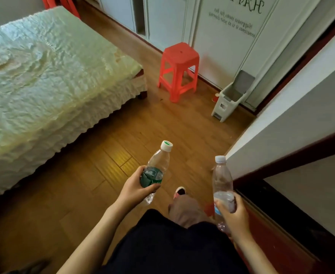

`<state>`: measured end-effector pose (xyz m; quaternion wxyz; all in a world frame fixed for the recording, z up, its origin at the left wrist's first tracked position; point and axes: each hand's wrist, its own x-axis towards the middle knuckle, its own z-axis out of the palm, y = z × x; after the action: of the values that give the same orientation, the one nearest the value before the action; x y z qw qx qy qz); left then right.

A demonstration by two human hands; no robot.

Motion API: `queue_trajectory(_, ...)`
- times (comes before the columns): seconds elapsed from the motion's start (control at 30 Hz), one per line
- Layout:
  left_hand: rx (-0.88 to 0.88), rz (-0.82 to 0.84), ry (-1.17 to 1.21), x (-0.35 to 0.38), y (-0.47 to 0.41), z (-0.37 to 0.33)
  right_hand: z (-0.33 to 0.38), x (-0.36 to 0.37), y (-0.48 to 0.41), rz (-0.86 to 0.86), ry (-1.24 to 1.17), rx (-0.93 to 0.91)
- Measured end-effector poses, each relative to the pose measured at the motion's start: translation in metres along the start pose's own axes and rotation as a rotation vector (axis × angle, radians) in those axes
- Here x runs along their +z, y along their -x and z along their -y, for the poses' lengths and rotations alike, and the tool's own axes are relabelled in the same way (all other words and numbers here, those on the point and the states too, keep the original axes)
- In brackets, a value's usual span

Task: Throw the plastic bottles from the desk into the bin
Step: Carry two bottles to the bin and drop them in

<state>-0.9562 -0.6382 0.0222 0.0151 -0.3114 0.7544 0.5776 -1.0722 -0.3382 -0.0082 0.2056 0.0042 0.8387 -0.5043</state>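
My left hand [137,191] grips a clear plastic bottle with a green label and a white-green cap [159,161], held upright and tilted a little to the right. My right hand [234,213] grips a second clear bottle with a blue-white label and a white cap [221,177], also upright. Both bottles look empty. A small white bin [224,104] with its lid raised stands on the floor ahead to the right, against the white wardrobe, well beyond both hands.
A bed with a pale green cover [44,76] fills the left side. A red plastic stool [179,70] stands left of the bin. A white wall corner with dark trim [281,145] juts in on the right. Wooden floor [107,155] lies between.
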Motion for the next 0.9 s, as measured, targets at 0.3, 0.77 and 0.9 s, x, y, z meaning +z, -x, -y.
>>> queue_trajectory(0.3, -0.084, -0.04, -0.008, -0.014, -0.195, -0.068, 0.09, 0.023, -0.225, -0.017, -0.071, 0.007)
queue_trajectory(0.77, -0.092, -0.112, -0.209, -0.086, -0.481, -0.158, 0.242, 0.089, -0.508, 0.003, -0.049, -0.026)
queue_trajectory(0.9, -0.042, -0.036, -0.241, -0.103, -0.595, -0.2, 0.272, 0.1, -0.577, -0.099, -0.081, 0.025)
